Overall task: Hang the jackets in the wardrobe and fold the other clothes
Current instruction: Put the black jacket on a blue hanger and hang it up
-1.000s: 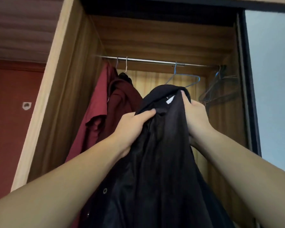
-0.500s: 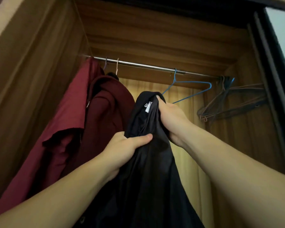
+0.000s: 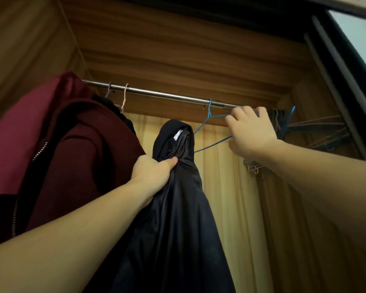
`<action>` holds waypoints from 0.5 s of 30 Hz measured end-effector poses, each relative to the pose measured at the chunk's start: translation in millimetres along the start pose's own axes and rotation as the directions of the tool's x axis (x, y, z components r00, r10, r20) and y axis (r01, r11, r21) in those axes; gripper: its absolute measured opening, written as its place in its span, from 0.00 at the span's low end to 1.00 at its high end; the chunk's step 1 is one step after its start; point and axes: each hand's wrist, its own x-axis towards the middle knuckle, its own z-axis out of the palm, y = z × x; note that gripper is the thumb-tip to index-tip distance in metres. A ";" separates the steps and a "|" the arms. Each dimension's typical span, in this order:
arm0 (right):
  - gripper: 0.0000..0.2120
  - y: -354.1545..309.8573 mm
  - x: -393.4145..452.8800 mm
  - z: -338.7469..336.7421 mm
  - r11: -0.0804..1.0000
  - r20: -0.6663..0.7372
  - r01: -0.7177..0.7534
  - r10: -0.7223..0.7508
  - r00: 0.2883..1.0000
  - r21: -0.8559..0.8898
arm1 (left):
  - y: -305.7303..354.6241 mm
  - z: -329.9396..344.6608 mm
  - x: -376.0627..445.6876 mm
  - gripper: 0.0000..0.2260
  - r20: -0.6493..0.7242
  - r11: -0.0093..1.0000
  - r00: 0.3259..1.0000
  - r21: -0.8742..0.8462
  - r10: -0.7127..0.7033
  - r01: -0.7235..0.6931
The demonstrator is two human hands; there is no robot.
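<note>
A black jacket (image 3: 178, 208) hangs down in front of me, bunched at the collar where a white label shows. My left hand (image 3: 154, 172) grips it just below the collar and holds it up inside the wardrobe. My right hand (image 3: 251, 132) is raised to the right of it, fingers curled round the wire of a blue hanger (image 3: 209, 125) that hooks on the metal rail (image 3: 167, 95). The hanger's right end is hidden behind that hand.
Two maroon garments (image 3: 76, 157) hang on the rail's left part, close to the wardrobe's left wall (image 3: 30, 49). A cluster of several empty wire hangers (image 3: 317, 132) crowds the right end by the right wall. A pale curtain-like back panel (image 3: 224, 187) lies behind.
My right hand has let go of the black jacket and risen to the blue hanger. My left hand alone holds the jacket, lifted higher. The view has tilted up towards the rail.
</note>
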 end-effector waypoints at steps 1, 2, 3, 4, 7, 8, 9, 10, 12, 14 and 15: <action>0.22 2.6 7.2 7.5 0.998 0.038 -0.004 0.007 0.999 -0.066 | 1.7 8.5 6.6 0.13 0.006 1.000 1.000 0.014 0.001 -0.001; 0.24 3.8 14.2 14.4 0.993 0.082 -0.020 0.030 0.996 -0.118 | 3.3 17.0 12.9 0.14 0.013 1.000 1.000 0.030 0.007 -0.008; 0.27 4.3 20.6 20.2 0.987 0.122 -0.044 0.063 0.990 -0.154 | 5.2 25.2 18.7 0.14 0.019 0.999 1.000 0.045 0.015 -0.016; 0.28 4.4 26.2 25.7 0.981 0.153 -0.071 0.100 0.983 -0.180 | 7.2 32.7 23.5 0.15 0.023 0.998 1.000 0.057 0.019 -0.020; 0.26 4.9 39.0 38.2 0.974 0.210 -0.136 0.174 0.962 -0.183 | 14.0 49.9 34.8 0.15 0.023 0.997 0.999 0.075 0.031 -0.033; 0.26 5.4 42.0 41.5 0.974 0.228 -0.146 0.185 0.956 -0.174 | 16.0 53.9 37.6 0.14 0.023 0.996 0.999 0.076 0.035 -0.037; 0.25 5.8 44.3 44.2 0.975 0.246 -0.150 0.187 0.951 -0.164 | 17.5 56.8 39.5 0.14 0.023 0.996 0.999 0.078 0.036 -0.037; 0.25 6.6 46.3 46.6 0.977 0.266 -0.152 0.188 0.946 -0.149 | 18.3 59.2 40.5 0.14 0.020 0.996 0.999 0.080 0.038 -0.039; 0.24 7.0 50.2 50.8 0.982 0.296 -0.164 0.186 0.937 -0.098 | 17.4 61.9 44.3 0.13 0.013 0.995 0.999 0.086 0.042 -0.043; 0.21 6.2 53.7 55.6 0.985 0.300 -0.166 0.172 0.938 -0.047 | 15.7 62.3 48.3 0.14 0.011 0.995 0.999 0.096 0.038 -0.039; 0.19 5.7 54.9 58.1 0.983 0.301 -0.183 0.180 0.936 -0.018 | 15.1 62.0 50.2 0.14 0.008 0.994 0.999 0.100 0.035 -0.035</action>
